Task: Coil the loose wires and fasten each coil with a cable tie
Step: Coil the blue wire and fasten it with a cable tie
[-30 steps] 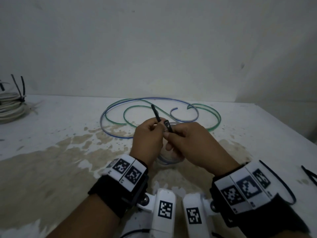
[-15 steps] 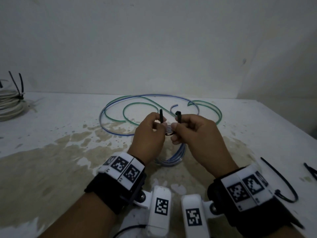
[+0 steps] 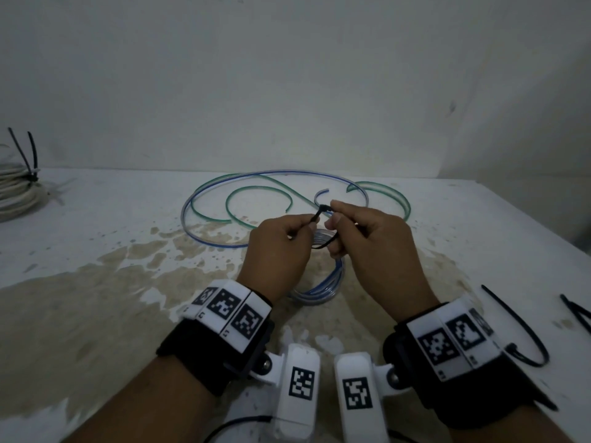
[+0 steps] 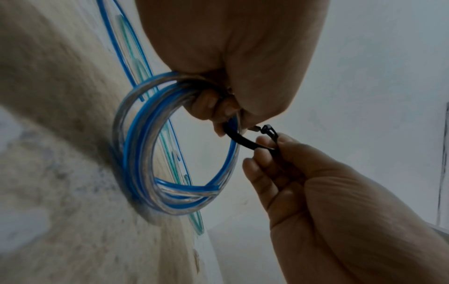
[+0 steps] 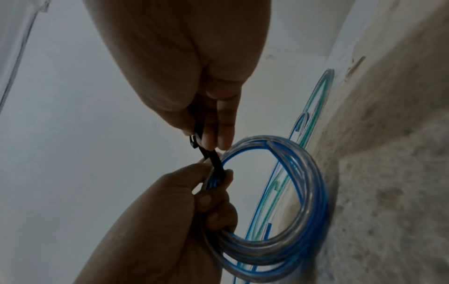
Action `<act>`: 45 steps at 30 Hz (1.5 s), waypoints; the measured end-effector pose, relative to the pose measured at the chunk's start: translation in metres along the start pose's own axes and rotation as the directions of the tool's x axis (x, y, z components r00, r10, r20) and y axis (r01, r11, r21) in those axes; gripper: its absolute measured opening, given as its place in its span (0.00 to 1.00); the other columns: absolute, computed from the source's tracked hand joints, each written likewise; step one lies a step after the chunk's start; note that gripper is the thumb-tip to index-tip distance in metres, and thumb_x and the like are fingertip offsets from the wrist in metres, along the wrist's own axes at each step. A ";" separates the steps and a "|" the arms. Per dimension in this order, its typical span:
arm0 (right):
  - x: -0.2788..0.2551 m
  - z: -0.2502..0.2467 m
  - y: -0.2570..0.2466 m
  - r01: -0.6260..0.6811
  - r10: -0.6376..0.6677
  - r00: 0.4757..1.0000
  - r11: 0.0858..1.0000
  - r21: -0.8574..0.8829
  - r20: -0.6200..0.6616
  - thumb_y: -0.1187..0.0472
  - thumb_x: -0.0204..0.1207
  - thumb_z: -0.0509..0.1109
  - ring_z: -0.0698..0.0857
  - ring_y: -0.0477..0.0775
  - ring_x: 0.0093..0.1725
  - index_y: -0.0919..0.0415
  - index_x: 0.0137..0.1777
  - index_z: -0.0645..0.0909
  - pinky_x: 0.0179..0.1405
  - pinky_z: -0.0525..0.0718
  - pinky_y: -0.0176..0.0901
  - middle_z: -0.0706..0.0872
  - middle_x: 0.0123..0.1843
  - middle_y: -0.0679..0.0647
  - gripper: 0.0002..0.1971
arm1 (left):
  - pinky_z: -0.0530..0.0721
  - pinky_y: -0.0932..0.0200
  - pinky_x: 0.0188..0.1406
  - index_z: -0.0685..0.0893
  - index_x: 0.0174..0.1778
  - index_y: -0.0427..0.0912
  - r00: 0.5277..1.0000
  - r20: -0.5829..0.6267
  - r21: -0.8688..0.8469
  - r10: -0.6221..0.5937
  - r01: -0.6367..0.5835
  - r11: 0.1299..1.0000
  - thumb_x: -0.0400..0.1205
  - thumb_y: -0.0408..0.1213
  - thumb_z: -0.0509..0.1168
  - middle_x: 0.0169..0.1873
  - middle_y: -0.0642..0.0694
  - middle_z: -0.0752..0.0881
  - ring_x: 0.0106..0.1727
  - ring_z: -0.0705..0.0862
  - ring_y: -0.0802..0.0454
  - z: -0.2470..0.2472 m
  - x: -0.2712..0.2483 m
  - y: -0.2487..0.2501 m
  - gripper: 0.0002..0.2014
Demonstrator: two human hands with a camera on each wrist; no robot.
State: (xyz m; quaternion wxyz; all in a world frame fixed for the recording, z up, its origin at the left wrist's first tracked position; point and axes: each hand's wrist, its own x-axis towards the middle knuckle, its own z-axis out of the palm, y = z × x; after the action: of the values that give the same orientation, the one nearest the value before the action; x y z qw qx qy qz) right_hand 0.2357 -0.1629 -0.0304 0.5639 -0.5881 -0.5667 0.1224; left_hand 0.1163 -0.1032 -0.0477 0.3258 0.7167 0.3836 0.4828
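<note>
Behind knuckles, cable tie (image 3: 320,215), coil (image 3: 323,289) half-hidden

A white table (image 3: 479,225) with a broad tan, blotchy stain (image 3: 80,314) across its near left and middle carries everything. On its far middle lie loose wires: a blue wire (image 3: 275,172) in a wide loop and a green wire (image 3: 236,196) curling inside and beside it, the two crossing. At the far left edge sits a coil of white cable (image 3: 12,199) bound with black cable ties (image 3: 32,155). Near the right edge lie spare black cable ties (image 3: 527,330), one bent into a hook.
</note>
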 end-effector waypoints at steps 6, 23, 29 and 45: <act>0.000 -0.001 0.003 -0.016 0.017 1.000 1.000 0.026 -0.023 0.63 0.80 0.66 0.86 0.43 0.28 0.59 0.57 0.87 0.37 0.83 0.30 0.86 0.27 0.46 0.10 | 0.72 0.85 0.41 0.90 0.54 0.45 1.000 -0.005 0.012 0.010 -0.010 1.000 0.82 0.33 0.64 0.37 0.58 0.86 0.41 0.82 0.72 0.000 0.000 0.001 0.11; -0.002 -0.001 0.000 -0.029 0.028 1.000 0.998 0.059 0.010 0.63 0.80 0.67 0.84 0.41 0.26 0.54 0.58 0.86 0.35 0.83 0.29 0.85 0.24 0.45 0.10 | 0.73 0.82 0.41 0.90 0.54 0.43 0.999 -0.003 0.025 0.050 -0.050 0.998 0.82 0.33 0.64 0.36 0.60 0.86 0.39 0.82 0.73 0.001 -0.004 0.003 0.11; -0.002 -0.002 -0.006 -0.087 0.082 0.995 0.993 0.082 0.063 0.64 0.79 0.68 0.85 0.46 0.26 0.48 0.54 0.83 0.34 0.88 0.41 0.88 0.30 0.55 0.10 | 0.77 0.72 0.44 0.90 0.54 0.42 0.996 -0.026 0.074 0.082 -0.079 0.994 0.82 0.32 0.64 0.42 0.49 0.89 0.44 0.83 0.57 0.001 -0.004 0.003 0.11; -0.004 -0.005 -0.010 -0.141 0.125 0.986 0.977 0.161 0.108 0.67 0.81 0.63 0.86 0.46 0.29 0.47 0.58 0.80 0.34 0.87 0.40 0.88 0.38 0.54 0.14 | 0.77 0.60 0.45 0.83 0.42 0.39 0.997 0.055 0.065 0.048 -0.052 0.997 0.83 0.36 0.63 0.39 0.47 0.86 0.45 0.83 0.52 0.005 -0.002 -0.003 0.07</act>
State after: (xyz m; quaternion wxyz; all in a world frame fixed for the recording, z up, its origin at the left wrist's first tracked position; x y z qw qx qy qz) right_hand 0.2331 -0.1710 -0.0228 0.5739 -0.5683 -0.5404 0.2358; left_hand 0.1201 -0.1041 -0.0524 0.2999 0.7491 0.3724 0.4584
